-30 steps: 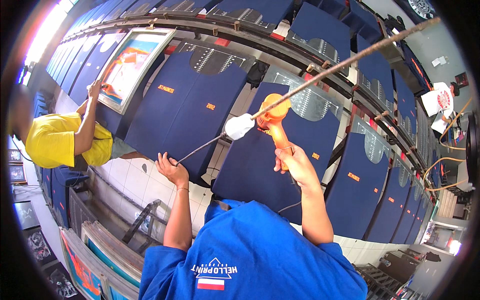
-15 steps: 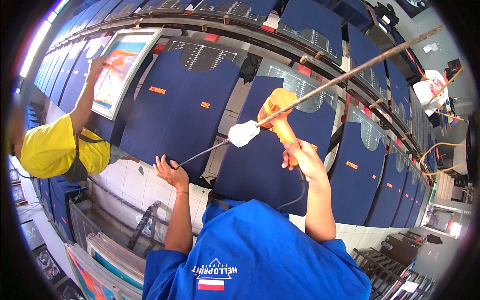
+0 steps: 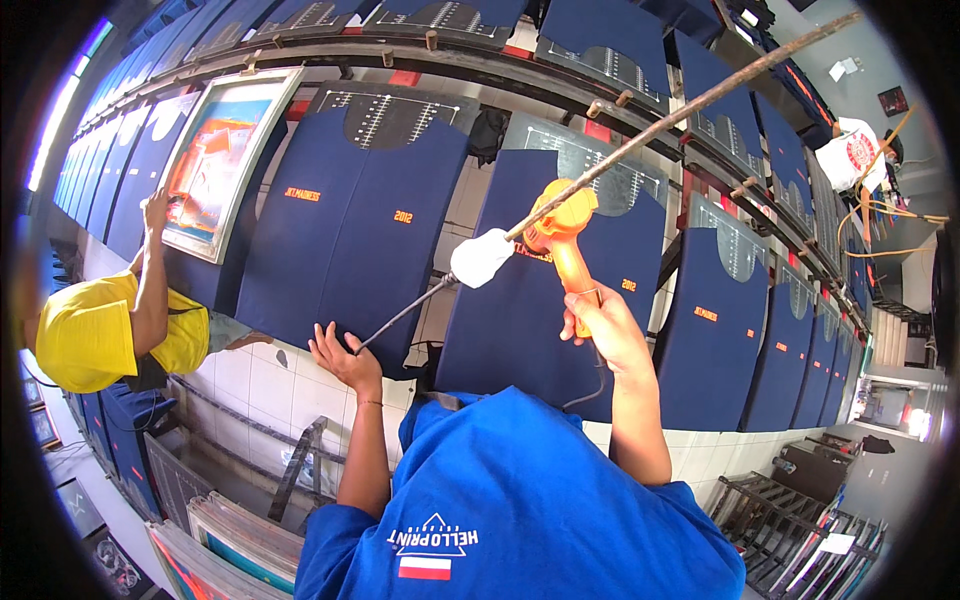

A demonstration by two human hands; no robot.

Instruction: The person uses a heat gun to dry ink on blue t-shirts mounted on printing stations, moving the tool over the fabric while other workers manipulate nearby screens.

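My right hand (image 3: 608, 325) is closed round the handle of an orange heat gun (image 3: 562, 235), whose head is above a dark blue fabric piece (image 3: 500, 290) laid on a board. Orange print on that fabric is partly covered by the gun. My left hand (image 3: 347, 362) lies with its fingers spread at the near edge of the neighbouring dark blue fabric (image 3: 330, 240). Across the view slants a long brown rod (image 3: 690, 115), with a white lump (image 3: 482, 258) at its lower end. A dark cord (image 3: 408, 312) runs from the lump toward my left hand; I cannot tell whether they touch.
Boards with dark blue fabric line both sides of a dark metal rail (image 3: 500, 68). At left, a person in a yellow shirt (image 3: 110, 325) works at a framed printing screen (image 3: 220, 165). Stacked frames (image 3: 240, 545) stand lower left, and a black rack (image 3: 765, 520) lower right.
The heat gun has shifted slightly, uncovering more orange print to its right. My left hand stays at the fabric's edge. The person in yellow has brought a hand lower beside the screen.
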